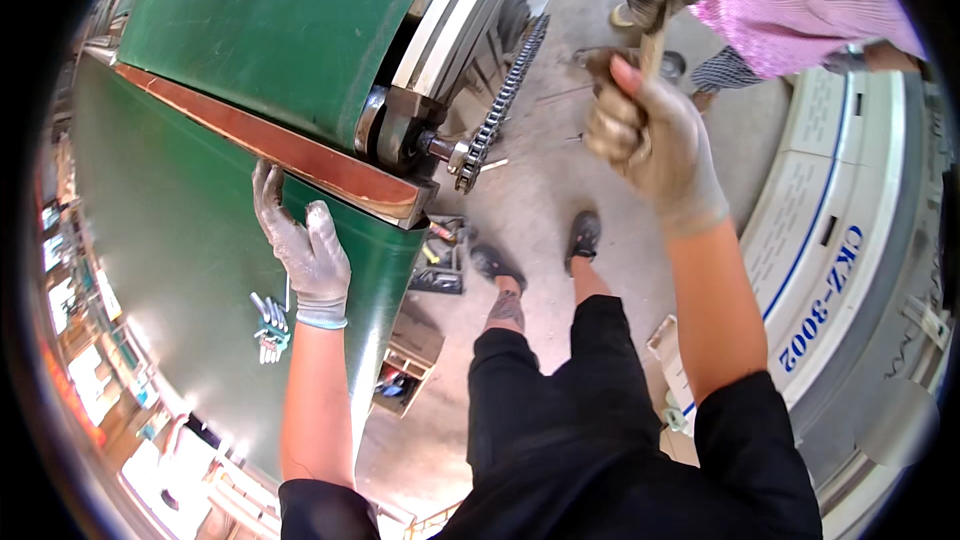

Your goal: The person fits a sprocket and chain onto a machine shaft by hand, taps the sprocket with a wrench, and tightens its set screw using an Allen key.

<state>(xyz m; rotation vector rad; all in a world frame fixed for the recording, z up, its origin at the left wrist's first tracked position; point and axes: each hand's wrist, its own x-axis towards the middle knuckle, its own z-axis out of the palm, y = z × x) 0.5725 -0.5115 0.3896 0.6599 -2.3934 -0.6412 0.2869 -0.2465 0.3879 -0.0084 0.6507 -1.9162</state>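
My left hand (305,245), in a grey-coated glove, lies with its fingers apart at the near edge of a long reddish-brown strip (290,155). This strip sits in the gap between an upper green belt (270,20) and a lower green belt (180,210). Raised on the right, my right hand (655,135), also gloved, is closed round a pale wooden handle (652,52). What the handle's far end carries is blurred against the dark background, so the tool's kind is unclear. Several hex keys (268,315) rest on the lower belt, beside my left forearm.
A drive chain (500,105) hangs on a sprocket at the belt frame's corner. At upper right stands another person in a pink top (800,15). Long white panels (810,210) line the right side. A black tool case (437,260) lies on the floor near my feet.
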